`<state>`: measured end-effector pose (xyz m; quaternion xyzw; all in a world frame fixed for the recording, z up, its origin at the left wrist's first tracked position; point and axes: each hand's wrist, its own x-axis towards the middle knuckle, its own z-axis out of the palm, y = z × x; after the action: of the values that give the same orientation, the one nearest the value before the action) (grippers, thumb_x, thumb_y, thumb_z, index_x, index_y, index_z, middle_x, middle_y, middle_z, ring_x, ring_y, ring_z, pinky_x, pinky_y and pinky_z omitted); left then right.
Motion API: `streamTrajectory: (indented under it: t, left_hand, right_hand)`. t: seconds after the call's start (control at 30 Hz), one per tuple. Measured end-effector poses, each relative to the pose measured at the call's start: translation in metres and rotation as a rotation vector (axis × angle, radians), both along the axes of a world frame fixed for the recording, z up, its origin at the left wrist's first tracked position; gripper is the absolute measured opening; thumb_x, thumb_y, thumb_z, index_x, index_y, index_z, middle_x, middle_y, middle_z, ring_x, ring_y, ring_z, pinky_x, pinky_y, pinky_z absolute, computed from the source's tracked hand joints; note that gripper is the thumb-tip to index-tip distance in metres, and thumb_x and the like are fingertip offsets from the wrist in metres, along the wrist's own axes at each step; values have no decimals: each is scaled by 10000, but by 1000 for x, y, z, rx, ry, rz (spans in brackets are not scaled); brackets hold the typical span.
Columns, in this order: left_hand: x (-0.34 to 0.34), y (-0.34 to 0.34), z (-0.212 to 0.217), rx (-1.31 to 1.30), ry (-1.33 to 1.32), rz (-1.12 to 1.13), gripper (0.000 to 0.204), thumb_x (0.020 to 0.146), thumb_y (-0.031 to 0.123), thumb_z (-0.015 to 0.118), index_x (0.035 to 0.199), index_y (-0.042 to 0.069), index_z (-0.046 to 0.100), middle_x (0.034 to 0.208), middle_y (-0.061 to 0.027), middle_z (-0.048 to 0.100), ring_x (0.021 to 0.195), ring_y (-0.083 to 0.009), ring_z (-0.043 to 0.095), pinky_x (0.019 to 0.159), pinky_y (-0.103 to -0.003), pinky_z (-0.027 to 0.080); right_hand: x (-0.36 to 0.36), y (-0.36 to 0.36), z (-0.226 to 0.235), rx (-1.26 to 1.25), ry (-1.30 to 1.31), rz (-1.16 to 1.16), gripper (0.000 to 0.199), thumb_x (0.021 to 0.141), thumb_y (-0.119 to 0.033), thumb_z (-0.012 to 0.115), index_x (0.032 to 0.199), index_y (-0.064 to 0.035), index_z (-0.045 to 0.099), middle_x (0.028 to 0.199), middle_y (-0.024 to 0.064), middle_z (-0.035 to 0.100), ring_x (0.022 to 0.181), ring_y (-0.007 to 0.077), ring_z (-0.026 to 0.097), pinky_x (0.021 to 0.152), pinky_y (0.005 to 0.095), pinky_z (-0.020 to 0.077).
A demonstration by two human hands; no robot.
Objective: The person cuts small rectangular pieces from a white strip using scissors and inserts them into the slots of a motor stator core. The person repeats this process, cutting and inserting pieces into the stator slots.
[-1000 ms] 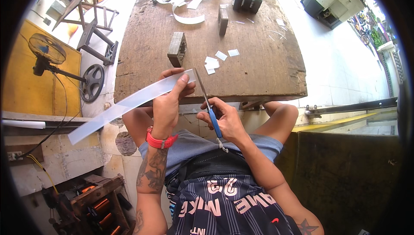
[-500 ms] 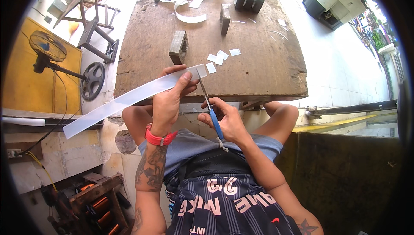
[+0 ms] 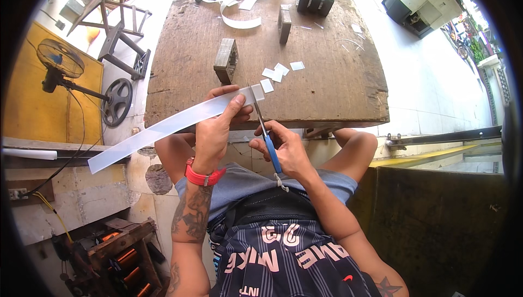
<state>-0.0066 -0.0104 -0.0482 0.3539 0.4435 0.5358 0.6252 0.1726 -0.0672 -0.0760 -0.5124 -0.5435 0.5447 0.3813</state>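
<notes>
My left hand (image 3: 215, 133) pinches the long white strip (image 3: 163, 128) over the counter (image 3: 338, 90) edge, my right hand (image 3: 286, 150) grips blue-handled scissors (image 3: 267, 139) at its tip; the unsupported tail could twist, skewing the cut, with cut squares (image 3: 275, 72) and a metal block (image 3: 226, 60) just beyond.

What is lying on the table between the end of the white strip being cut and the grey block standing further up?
In the head view, small white cut squares lie on the wooden table between the strip and the upper block.
</notes>
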Motion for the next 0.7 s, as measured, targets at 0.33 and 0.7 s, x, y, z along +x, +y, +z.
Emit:
streamTrajectory:
  t: [0.33,0.7]
  left_hand:
    - [-6,2,4,-3,-122,-5,313,1028,122,680,1306,11,587,1139,-161,707,941,-226,772,806,-309,653]
    - [-7,8,6,101,-2,128,334,1009,88,727,1293,16,566,1164,-164,705,997,-248,770,838,-308,663]
  right_hand:
    - [1,-2,0,-26,-16,2,334,932,-263,854,1083,-27,672,721,-31,604,641,37,546,549,233,429]
    - [5,-3,0,-14,-31,17,453,908,-347,874,1155,-21,678,814,-14,656,734,59,581,653,237,474]
